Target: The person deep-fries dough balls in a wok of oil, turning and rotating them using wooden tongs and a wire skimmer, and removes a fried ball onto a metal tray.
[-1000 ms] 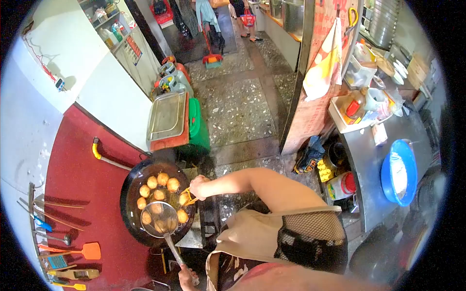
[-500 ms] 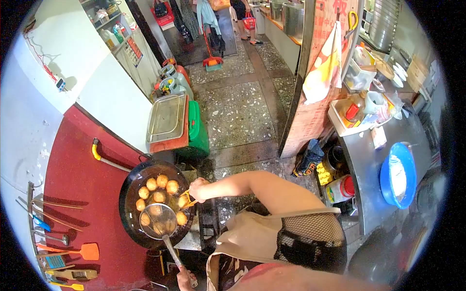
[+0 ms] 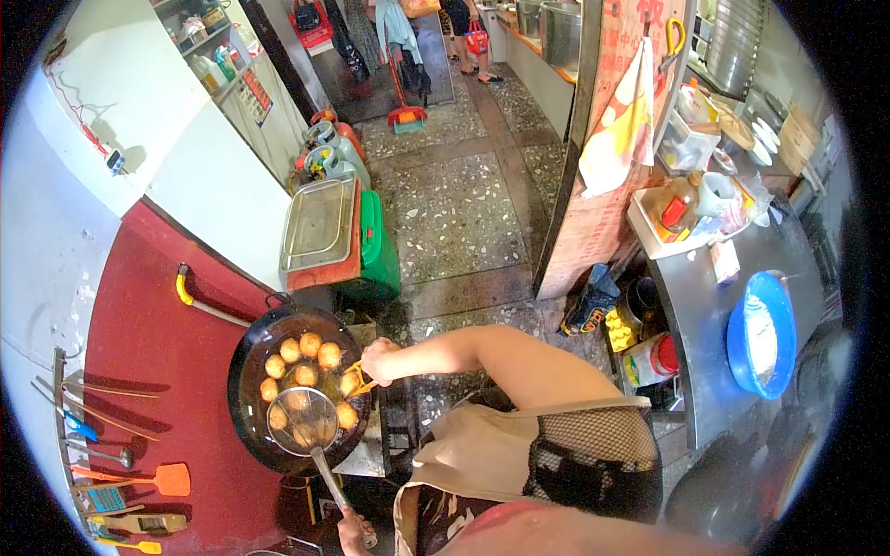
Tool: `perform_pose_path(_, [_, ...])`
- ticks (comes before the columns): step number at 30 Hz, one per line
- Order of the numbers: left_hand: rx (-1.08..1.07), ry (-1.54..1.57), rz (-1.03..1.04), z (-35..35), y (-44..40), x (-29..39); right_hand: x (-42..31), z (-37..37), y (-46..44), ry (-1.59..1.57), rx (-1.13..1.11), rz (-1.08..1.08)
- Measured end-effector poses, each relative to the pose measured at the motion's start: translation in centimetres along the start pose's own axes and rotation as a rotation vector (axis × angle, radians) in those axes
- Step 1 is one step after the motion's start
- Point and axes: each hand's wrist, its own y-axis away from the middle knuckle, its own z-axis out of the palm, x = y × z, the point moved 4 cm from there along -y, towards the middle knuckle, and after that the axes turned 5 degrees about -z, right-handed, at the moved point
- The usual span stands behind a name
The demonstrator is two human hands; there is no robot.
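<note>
A black wok (image 3: 243, 394) holds dark oil with several round golden-brown fried balls (image 3: 311, 344) floating in it. My left hand (image 3: 354, 535) grips the handle of a wire-mesh skimmer (image 3: 306, 422), whose round basket lies over the lower part of the wok, with some balls visible through the mesh. At the wok's right edge, my right hand (image 3: 378, 361) is closed around yellow tongs (image 3: 360, 378). Their tips are beside one fried ball (image 3: 349, 384); whether they pinch it I cannot tell.
Cooking tools hang on the left wall, including an orange spatula (image 3: 171, 479). Beyond the wok stand a green bin (image 3: 375, 243) with a tray on top and gas cylinders (image 3: 329, 162). A blue basin (image 3: 786, 343) of white powder sits on the right-hand table. Another person's legs show far back.
</note>
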Motion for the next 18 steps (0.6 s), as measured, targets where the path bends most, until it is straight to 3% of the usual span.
perform_pose_path(5, [-0.009, -0.007, -0.003, -0.2, -0.4, -0.2, 0.1, 0.7, -0.8, -0.020, -0.034, 0.006])
perform_pose_path(10, [0.245, -0.131, -0.082, 3.3, 5.3, 4.6, 0.0, 0.1, 0.0, -0.060, -0.016, 0.002])
perform_pose_path(11, [0.156, -0.395, 0.233, 3.8, 7.0, 6.2, 0.2, 1.0, -0.6, -0.051, 0.038, 0.027])
perform_pose_path(13, [0.241, -0.403, 0.225, 3.6, 6.5, 5.5, 0.6, 0.7, 0.0, -0.067, 0.007, 0.078])
perform_pose_path(14, [0.132, -0.200, 0.197, 2.4, 4.5, 3.3, 0.5, 0.1, 0.7, -0.118, 0.050, -0.015])
perform_pose_path(15, [0.265, -0.306, 0.198, 3.0, 5.4, 3.6, 0.2, 0.3, 0.4, -0.058, 0.020, -0.027])
perform_pose_path(17, [0.110, -0.299, 0.244, 3.1, 5.2, 3.7, 0.1, 1.2, -1.0, -0.042, 0.043, -0.052])
perform_pose_path(18, [0.180, -0.366, 0.158, 4.1, 6.6, 5.0, 0.3, 1.5, -1.8, -0.046, 0.001, -0.033])
